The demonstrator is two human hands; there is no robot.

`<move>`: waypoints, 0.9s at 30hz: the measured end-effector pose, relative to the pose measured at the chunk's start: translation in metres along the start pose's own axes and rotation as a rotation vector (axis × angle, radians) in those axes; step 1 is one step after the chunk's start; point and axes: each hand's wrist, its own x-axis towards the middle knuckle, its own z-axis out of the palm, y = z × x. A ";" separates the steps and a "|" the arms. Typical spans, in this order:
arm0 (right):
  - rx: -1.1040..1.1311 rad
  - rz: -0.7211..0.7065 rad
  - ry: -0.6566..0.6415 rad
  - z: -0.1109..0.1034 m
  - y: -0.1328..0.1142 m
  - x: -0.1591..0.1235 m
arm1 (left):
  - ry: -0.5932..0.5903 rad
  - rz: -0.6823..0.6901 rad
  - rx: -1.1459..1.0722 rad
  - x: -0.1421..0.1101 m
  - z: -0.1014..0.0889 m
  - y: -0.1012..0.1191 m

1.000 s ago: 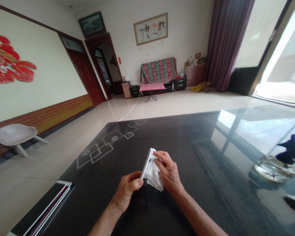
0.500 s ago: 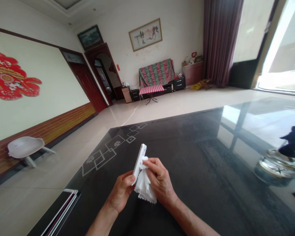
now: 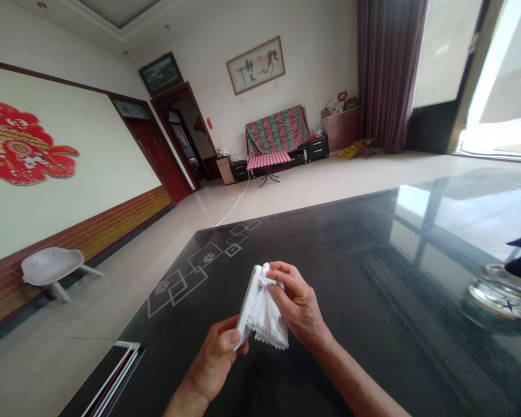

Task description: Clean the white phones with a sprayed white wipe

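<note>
My left hand (image 3: 219,353) grips the lower end of a thin white phone (image 3: 248,304), thumb on one side and fingers behind. The phone is tilted edge-on to me, above the dark glossy table (image 3: 330,260). In my right hand (image 3: 297,301) a crumpled white cloth (image 3: 269,318) with zigzag edges is pinched between thumb and fingers. The cloth touches the phone's right-hand face near its top end, and its loose part hangs below my fingers. That face of the phone is mostly hidden.
A stack of phones or tablets (image 3: 113,376) lies at the table's near left edge. On the right stands a glass dish with a dark ornament (image 3: 501,295). A white stool (image 3: 52,266) is on the floor at left, and a small checked table (image 3: 269,160) stands farther back.
My right hand has moved the cloth up toward the phone's top end and slightly right. My left hand still holds the phone, which sits slightly lower in view.
</note>
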 end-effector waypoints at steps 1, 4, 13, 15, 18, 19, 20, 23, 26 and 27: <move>0.023 0.007 -0.021 -0.003 0.002 0.001 | -0.009 -0.008 0.004 -0.001 0.001 0.000; 0.061 0.025 -0.114 -0.013 0.007 0.003 | -0.032 -0.036 -0.016 -0.002 0.005 0.000; -0.068 -0.013 -0.295 -0.029 0.005 0.009 | -0.071 -0.045 -0.031 -0.004 0.014 -0.012; -0.077 -0.023 -0.289 -0.028 0.008 0.009 | -0.067 -0.043 -0.031 -0.005 0.014 -0.014; -0.109 0.000 -0.169 -0.023 0.015 0.008 | -0.049 -0.039 -0.031 -0.006 0.013 -0.014; -0.126 0.016 -0.118 -0.020 0.016 0.007 | -0.044 -0.036 -0.030 -0.005 0.013 -0.014; -0.142 0.031 -0.077 -0.018 0.017 0.006 | -0.039 -0.031 -0.024 -0.004 0.013 -0.014; -0.164 0.035 -0.054 -0.008 0.015 0.001 | -0.029 -0.004 0.026 0.001 0.012 -0.011; -0.157 0.003 -0.087 0.000 0.012 -0.004 | -0.028 0.016 0.076 0.005 0.010 -0.006; -0.160 -0.001 -0.083 0.001 0.012 -0.004 | -0.031 0.024 0.092 0.006 0.009 -0.005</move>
